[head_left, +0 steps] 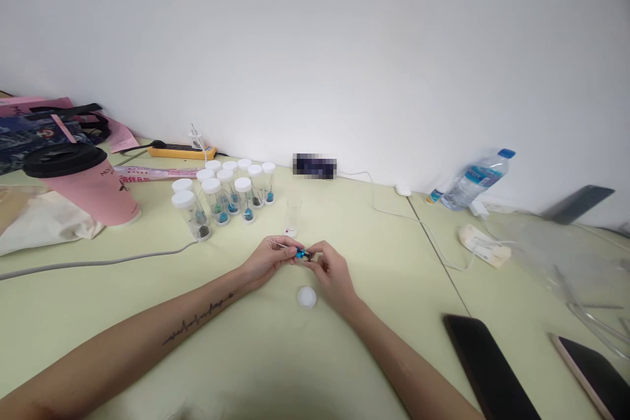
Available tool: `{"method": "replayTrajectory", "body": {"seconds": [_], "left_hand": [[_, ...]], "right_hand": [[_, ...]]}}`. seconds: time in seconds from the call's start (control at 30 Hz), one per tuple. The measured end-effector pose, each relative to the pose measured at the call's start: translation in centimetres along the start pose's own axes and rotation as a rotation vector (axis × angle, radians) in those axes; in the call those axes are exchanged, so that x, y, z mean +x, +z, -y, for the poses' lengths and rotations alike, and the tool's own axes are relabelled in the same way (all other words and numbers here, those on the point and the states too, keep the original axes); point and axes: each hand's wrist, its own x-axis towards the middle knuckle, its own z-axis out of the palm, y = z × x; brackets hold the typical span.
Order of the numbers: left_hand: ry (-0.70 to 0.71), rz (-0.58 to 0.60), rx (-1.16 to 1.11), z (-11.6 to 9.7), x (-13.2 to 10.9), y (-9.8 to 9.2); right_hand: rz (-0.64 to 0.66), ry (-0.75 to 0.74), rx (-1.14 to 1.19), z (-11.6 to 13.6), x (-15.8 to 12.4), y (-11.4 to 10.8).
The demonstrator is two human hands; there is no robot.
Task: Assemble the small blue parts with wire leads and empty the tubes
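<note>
My left hand (268,259) and my right hand (331,270) meet over the pale green table (147,315), fingers pinched together on a small blue object (300,253). A thin metal pin or tweezer (278,243) sticks out from my left fingers. A loose white cap (306,297) lies on the table just below both hands. An open clear vial (294,210) stands a little beyond them, with a small white disc (290,231) near its base.
Several capped clear vials (224,197) with blue or dark bits stand at the back left, beside a pink cup (86,187) and a yellow power strip (181,151). A water bottle (475,180) lies at right. Two phones (492,367) (595,371) rest at the near right.
</note>
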Motion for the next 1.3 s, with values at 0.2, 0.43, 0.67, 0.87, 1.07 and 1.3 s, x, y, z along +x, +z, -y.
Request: {"method": "replayTrajectory", "body": {"seconds": [0.2,0.43,0.67,0.87,1.07,1.3], "left_hand": [[-0.017,-0.003,-0.009,-0.03,-0.05,-0.03],[-0.013,-0.01,0.009,0.12,-0.03,-0.1],[0.0,-0.023,0.014,0.24,-0.01,-0.09],[-0.012,-0.014,-0.01,0.34,-0.01,-0.13],[-0.007,-0.029,-0.002,0.24,-0.01,-0.05],[-0.014,-0.022,0.01,0.23,-0.01,-0.03]], "right_hand": [[0.023,0.024,0.011,-0.13,0.05,-0.01],[0.077,0.064,0.045,0.23,0.15,-0.12],[0.058,0.065,0.028,-0.03,0.13,-0.11],[0.023,0.075,0.032,0.01,0.21,-0.17],[0.046,0.079,0.022,0.11,0.29,-0.23],[0.085,0.083,0.06,0.23,0.33,-0.32]]}}
